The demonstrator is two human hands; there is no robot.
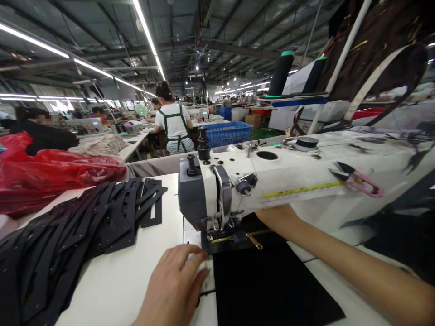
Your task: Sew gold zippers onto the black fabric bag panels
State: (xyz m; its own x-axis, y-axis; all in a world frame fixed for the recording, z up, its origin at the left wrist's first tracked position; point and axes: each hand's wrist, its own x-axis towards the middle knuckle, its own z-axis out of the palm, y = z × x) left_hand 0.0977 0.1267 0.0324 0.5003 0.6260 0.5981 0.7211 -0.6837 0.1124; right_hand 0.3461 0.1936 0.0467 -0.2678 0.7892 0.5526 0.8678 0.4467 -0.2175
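Observation:
A white sewing machine [292, 174] stands before me, with a black fabric panel [272, 287] under its needle area. A gold-toothed zipper [220, 238] runs across the panel's far edge, and its gold zipper pull [254, 241] lies toward me. My left hand [176, 280] is at the panel's left edge, fingers bent and slightly apart, with nothing visible in them; whether the fingertips touch the fabric is unclear. My right hand [273, 217] reaches beneath the machine's arm onto the far side of the work. Its fingers are hidden behind the machine.
Overlapping black cut pieces [102, 217] cover the table's left side, beside a red plastic bag [68, 170]. Pink-handled thread snips [365, 182] rest on the machine's arm, near a yellow tape measure [302, 190]. Black thread cones [280, 74] stand above. Ahead are a blue basket [229, 133] and a seated person [174, 122].

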